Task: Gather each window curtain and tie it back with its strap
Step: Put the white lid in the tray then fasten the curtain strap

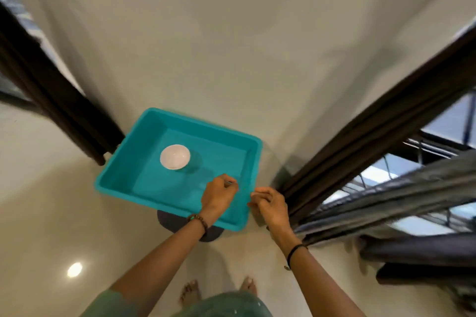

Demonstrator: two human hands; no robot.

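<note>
Fingers of the left hand are pinched together on something thin, perhaps a cord or a pin, though it is too small and blurred to name; those of the right hand are curled loosely with the tips drawn together, and whether they grasp anything cannot be told. Both hands hang close to each other, apart by a narrow gap, which suggests they share one small job such as working the ends of a strap, yet no strap shows plainly. Just to the right of the right-hand fingers, nearly touching the knuckles, hangs the dark brown curtain, already drawn into narrow folds against the window; beside it a grey sheer curtain is bunched too. That closeness reads as the reason for the stance: the cloth is gathered, and the tie would go on next. Beneath and beyond the left-hand fingers sits a teal tray on a stool, holding a white bowl. Far to the left of both hands hangs a second brown curtain, also gathered, and whether it is tied cannot be seen.
</note>
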